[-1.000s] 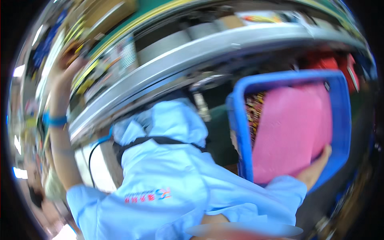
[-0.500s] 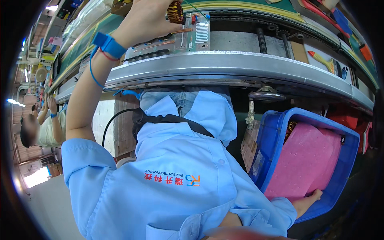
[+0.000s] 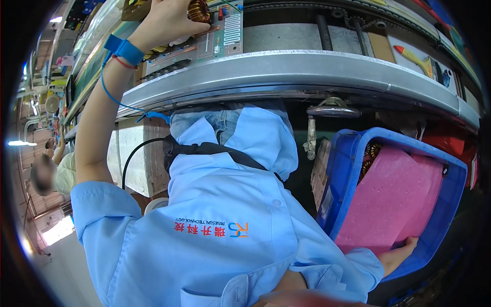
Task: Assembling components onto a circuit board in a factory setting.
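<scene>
Copper-wound toroidal coil (image 3: pixel 198 10) at 12 o'clock, pinched in the fingertips of the left hand (image 3: pixel 166 20); its ring face tilts toward the camera, and its long axis cannot be told, since the upper part is cut by the frame edge. The coil hangs just above a green circuit board (image 3: pixel 204 41) lying on the grey metal conveyor rail (image 3: pixel 307 69), which runs from 9 o'clock to 3 o'clock. Left forearm raised steeply, elbow at 9 o'clock, wrist bearing a blue wrist strap (image 3: pixel 124 50) with a coiled blue cord (image 3: pixel 115 97) trailing down. Right hand (image 3: pixel 401 251) at 5 o'clock, arm bent low across the light-blue work shirt (image 3: pixel 204 240); its fingers are closed on the lower edge of a pink foam sheet (image 3: pixel 391 199) that stands tilted inside a blue plastic crate (image 3: pixel 342 169) at 4 o'clock.
</scene>
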`<move>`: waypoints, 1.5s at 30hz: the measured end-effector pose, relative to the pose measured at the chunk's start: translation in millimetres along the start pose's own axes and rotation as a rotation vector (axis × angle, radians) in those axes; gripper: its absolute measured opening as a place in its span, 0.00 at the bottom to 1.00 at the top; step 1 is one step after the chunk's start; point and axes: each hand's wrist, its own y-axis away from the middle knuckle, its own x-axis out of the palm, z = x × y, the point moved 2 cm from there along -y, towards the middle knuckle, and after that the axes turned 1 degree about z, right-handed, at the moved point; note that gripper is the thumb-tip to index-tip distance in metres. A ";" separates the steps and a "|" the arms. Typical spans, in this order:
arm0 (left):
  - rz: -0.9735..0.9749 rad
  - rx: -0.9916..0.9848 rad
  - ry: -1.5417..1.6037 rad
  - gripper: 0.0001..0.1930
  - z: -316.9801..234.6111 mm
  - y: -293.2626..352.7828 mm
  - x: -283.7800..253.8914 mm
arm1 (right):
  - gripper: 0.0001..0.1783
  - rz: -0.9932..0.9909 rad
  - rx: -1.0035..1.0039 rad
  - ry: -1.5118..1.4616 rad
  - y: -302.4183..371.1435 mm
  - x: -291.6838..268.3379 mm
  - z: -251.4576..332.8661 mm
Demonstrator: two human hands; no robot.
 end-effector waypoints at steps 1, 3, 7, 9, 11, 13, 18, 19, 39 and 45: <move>0.006 -0.002 -0.013 0.32 1.7 -1.6 0.1 | 0.26 0.005 -0.001 0.006 1.7 -0.3 -0.7; -0.158 0.412 0.314 0.33 35.2 -8.6 20.5 | 0.26 0.021 -0.016 0.004 7.1 1.7 12.5; 0.044 0.079 -0.101 0.34 -2.7 -5.2 -3.7 | 0.25 0.025 -0.011 0.034 6.4 -8.2 7.6; 0.060 0.109 -0.070 0.34 -0.2 -4.4 -6.8 | 0.25 0.020 -0.023 0.037 -3.7 -12.6 13.6; 0.076 0.141 -0.039 0.34 -1.4 -3.4 -10.8 | 0.25 0.016 -0.034 0.042 -14.2 -16.6 19.1; 0.135 0.096 -0.155 0.35 -8.1 -4.5 -13.9 | 0.25 0.019 -0.041 0.051 -20.0 -18.6 22.2; 0.054 0.187 -0.058 0.33 13.0 -9.4 2.1 | 0.25 0.026 -0.033 0.065 -15.6 -32.2 26.5; 0.053 0.191 -0.041 0.33 7.3 -10.1 -7.6 | 0.24 0.171 0.012 0.066 7.2 -35.7 59.5; 0.065 0.140 0.052 0.33 0.8 2.2 -6.1 | 0.18 0.102 0.044 0.244 62.4 -99.7 67.5; 0.097 0.174 0.073 0.33 13.4 -3.5 -5.0 | 0.16 -0.002 -0.047 0.216 83.9 -132.5 68.0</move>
